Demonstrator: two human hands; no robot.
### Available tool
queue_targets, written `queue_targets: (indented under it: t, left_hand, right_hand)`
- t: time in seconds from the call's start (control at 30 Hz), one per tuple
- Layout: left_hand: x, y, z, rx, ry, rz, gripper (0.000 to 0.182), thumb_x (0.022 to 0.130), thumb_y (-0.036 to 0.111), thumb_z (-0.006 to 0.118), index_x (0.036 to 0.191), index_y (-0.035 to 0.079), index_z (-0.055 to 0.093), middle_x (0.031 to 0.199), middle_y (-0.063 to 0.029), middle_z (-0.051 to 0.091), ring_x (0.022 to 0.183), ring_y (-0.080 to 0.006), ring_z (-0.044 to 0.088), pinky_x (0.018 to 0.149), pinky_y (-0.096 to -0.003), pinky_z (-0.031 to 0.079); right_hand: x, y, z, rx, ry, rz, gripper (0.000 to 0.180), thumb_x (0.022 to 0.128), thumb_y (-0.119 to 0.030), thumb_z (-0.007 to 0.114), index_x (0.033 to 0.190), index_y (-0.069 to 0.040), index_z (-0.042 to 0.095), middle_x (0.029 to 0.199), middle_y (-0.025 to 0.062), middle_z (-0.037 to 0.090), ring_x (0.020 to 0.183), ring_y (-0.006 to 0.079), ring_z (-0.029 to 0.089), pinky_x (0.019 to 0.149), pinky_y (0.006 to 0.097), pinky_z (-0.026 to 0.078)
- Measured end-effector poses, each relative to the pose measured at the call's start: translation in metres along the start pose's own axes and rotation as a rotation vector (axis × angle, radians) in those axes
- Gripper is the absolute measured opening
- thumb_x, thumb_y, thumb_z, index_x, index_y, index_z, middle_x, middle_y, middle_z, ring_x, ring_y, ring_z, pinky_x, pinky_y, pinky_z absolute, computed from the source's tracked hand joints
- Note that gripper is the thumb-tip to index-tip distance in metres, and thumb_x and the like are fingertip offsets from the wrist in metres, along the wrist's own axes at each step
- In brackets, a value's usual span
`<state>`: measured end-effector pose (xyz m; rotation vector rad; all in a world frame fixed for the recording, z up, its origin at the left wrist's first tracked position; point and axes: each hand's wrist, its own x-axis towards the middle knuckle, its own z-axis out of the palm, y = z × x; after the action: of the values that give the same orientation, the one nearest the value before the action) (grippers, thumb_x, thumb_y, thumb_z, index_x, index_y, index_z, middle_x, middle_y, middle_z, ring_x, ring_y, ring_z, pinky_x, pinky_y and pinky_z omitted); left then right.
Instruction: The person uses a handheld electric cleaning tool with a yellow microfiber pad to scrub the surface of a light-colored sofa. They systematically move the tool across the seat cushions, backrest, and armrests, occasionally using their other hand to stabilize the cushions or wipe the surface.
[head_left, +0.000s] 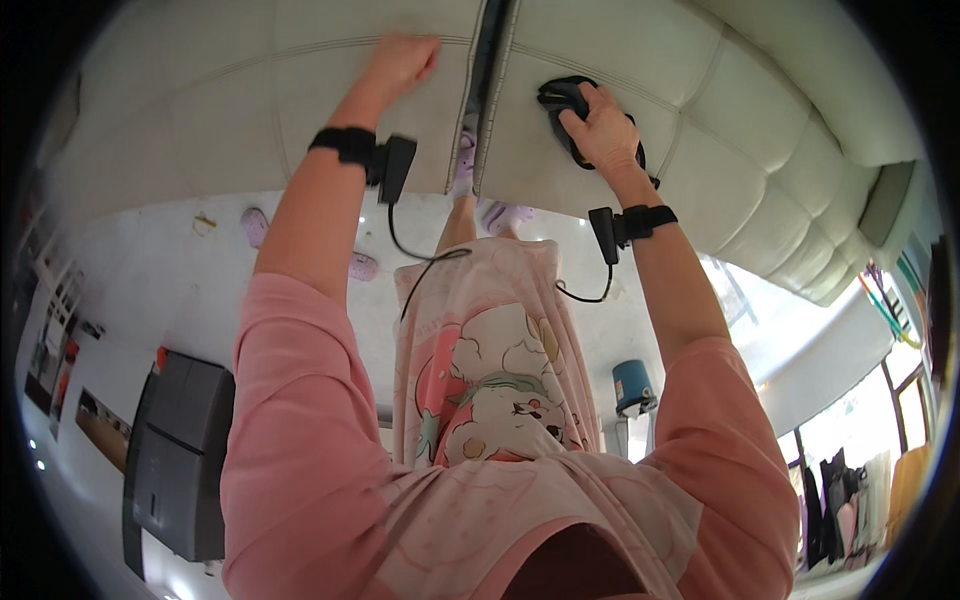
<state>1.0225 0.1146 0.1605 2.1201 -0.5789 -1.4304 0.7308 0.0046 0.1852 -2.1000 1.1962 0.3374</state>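
Note:
My right hand (606, 133) rests over a black and dark grey fabric item (564, 124) with its fingers on top. What the item is exactly is hard to tell. It lies on the right seat section of a pale cream, stitched leather sofa (697, 172). My left hand (409, 60), slightly blurred, is curled into a fist above the left seat section. Nothing shows in that fist, though its palm side is hidden. Between the two sections runs a dark gap (491, 67) with stitched edges. Each wrist wears a black strap with a small cabled device.
My feet, in lilac clogs (499, 217), stand at the sofa's front edge. Loose pink clogs (255, 226) and a small yellowish object (203, 223) lie on the pale floor. Behind are a grey refrigerator (184, 450), a blue container (632, 385) and hanging clothes (840, 502).

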Motion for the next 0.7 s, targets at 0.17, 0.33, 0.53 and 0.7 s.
queue_targets:
  t: [0.17,0.33,0.53,0.7]
  left_hand:
    - [-0.020,-0.043,0.011,-0.150,0.164,-0.051,0.045,0.084,0.035,0.058,0.050,0.006,0.054,0.045,-0.0044,0.048,0.043,-0.0167,0.046,0.048,-0.0334,0.038]
    - [-0.009,-0.053,0.014,-0.115,0.188,-0.020,0.047,0.080,0.035,0.058,0.044,0.006,0.053,0.042,-0.0054,0.049,0.043,-0.0190,0.047,0.051,-0.0353,0.041]
    - [-0.012,-0.049,0.008,-0.132,0.203,-0.073,0.045,0.078,0.037,0.059,0.046,0.004,0.056,0.043,-0.0055,0.051,0.044,-0.0176,0.049,0.050,-0.0330,0.040]
    - [-0.012,-0.047,0.010,-0.133,0.228,-0.070,0.047,0.083,0.038,0.057,0.050,0.004,0.058,0.044,-0.0038,0.049,0.043,-0.0161,0.047,0.048,-0.0305,0.038]
  right_hand:
    - [0.012,0.002,0.009,-0.040,0.058,-0.034,0.055,0.080,-0.044,0.059,0.128,-0.017,0.060,0.117,0.0070,0.064,0.099,0.0335,0.065,0.083,0.0454,0.053]
    - [0.007,0.007,0.010,-0.030,-0.009,-0.002,0.055,0.079,-0.044,0.058,0.127,-0.017,0.060,0.118,0.0059,0.064,0.102,0.0325,0.064,0.084,0.0447,0.053]
    - [0.008,0.001,0.009,-0.027,0.028,-0.030,0.052,0.079,-0.043,0.058,0.124,-0.017,0.061,0.113,0.0055,0.064,0.100,0.0315,0.064,0.082,0.0443,0.053]
    - [0.002,0.006,0.014,-0.029,0.123,-0.110,0.047,0.078,-0.038,0.061,0.118,-0.014,0.062,0.109,0.0059,0.064,0.094,0.0325,0.065,0.077,0.0448,0.053]
